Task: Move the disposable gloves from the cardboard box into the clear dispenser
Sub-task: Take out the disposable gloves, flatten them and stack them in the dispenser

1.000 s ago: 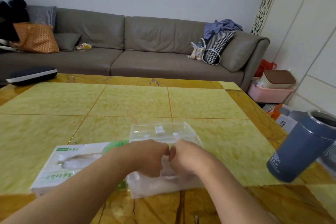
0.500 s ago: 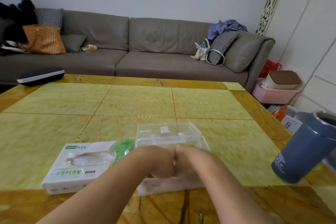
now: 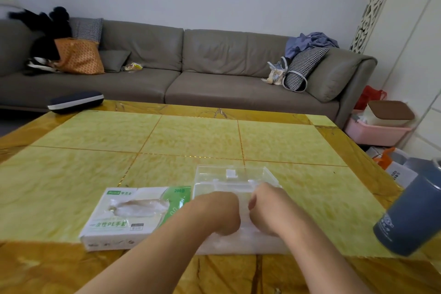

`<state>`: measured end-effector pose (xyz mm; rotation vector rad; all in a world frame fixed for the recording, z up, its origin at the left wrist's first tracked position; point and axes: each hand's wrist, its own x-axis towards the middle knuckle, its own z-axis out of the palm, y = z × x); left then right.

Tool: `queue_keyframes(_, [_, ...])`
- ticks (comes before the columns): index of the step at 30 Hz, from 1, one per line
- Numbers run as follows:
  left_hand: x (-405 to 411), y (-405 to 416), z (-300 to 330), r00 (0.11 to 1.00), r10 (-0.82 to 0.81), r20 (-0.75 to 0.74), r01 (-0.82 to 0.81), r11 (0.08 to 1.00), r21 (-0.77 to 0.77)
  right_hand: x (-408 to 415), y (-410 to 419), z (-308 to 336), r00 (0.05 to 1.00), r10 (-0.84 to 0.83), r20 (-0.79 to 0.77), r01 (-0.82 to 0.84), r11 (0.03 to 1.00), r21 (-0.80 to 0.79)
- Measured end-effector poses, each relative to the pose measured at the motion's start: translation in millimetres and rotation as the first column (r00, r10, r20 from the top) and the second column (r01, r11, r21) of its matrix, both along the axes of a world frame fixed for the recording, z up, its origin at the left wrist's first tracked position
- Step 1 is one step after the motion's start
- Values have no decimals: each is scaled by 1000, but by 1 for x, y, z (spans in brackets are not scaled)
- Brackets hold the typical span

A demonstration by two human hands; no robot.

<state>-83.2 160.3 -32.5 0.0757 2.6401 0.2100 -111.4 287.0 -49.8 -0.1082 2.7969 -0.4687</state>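
The white and green cardboard glove box (image 3: 133,219) lies flat on the yellow table, left of centre, with thin clear gloves (image 3: 138,205) showing in its oval opening. Touching its right side stands the clear dispenser (image 3: 229,174), its lid tipped open at the back. A cloudy wad of gloves (image 3: 238,243) fills the dispenser's front part. My left hand (image 3: 214,212) and my right hand (image 3: 269,207) are side by side inside the dispenser, fingers curled down into the wad. The fingertips are hidden.
A blue-grey tumbler (image 3: 410,212) stands at the table's right edge, close to my right forearm. A dark flat case (image 3: 75,101) lies at the far left corner. Beyond the table are a grey sofa (image 3: 191,67) and a pink basket (image 3: 374,131) on the floor.
Both hands have sunk lower into the dispenser, pressing the wad of gloves down, and have drawn slightly apart. The cardboard box has stayed put.
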Motion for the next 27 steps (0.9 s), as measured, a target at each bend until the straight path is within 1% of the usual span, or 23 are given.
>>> queue_keyframes(3, [17, -10, 9, 977, 17, -215, 3, 996, 92, 10, -1, 7, 993, 13, -118, -14, 1000, -12])
queue_keyframes(5, [30, -23, 15, 939, 33, -344, 46, 974, 221, 14, -5, 13, 979, 23, -204, -29, 999, -28])
queue_keyframes(6, [36, -31, 18, 908, 72, -413, 51, 959, 278, 17, -8, 17, 971, 17, -238, -29, 998, -47])
queue_keyframes(8, [46, -59, 18, 814, 194, -547, -19, 951, 309, 23, -16, 23, 953, -4, -304, -24, 996, -87])
queue_keyframes(10, [55, -93, 14, 720, 316, -618, -165, 943, 289, 31, -25, 24, 919, 24, -393, -76, 990, -117])
queue_keyframes(12, [62, -126, 4, 705, 395, -590, -336, 918, 213, 42, -37, 24, 876, 122, -467, -206, 969, -133])
queue_keyframes(13, [66, -138, -1, 717, 418, -558, -408, 901, 151, 49, -45, 23, 848, 194, -493, -285, 952, -115])
queue_keyframes(14, [68, -145, -6, 745, 426, -513, -454, 888, 78, 55, -52, 22, 812, 270, -518, -362, 929, -82])
queue_keyframes(15, [70, -150, -12, 764, 439, -472, -480, 877, 39, 60, -61, 20, 768, 352, -535, -437, 899, -36])
queue_keyframes(17, [67, -153, -19, 782, 445, -437, -491, 871, 8, 69, -75, 15, 694, 491, -527, -552, 832, 49])
queue_keyframes(20, [58, -157, -25, 794, 436, -423, -483, 875, -4, 78, -93, 3, 650, 619, -440, -638, 759, 125])
queue_keyframes(22, [53, -159, -25, 807, 419, -415, -465, 885, -12, 79, -98, -4, 635, 658, -406, -655, 736, 170])
queue_keyframes(24, [52, -161, -26, 812, 408, -418, -446, 895, 7, 79, -100, -7, 634, 664, -397, -649, 736, 195])
queue_keyframes(27, [51, -165, -29, 818, 380, -431, -400, 915, 48, 78, -100, -6, 653, 660, -372, -647, 741, 178])
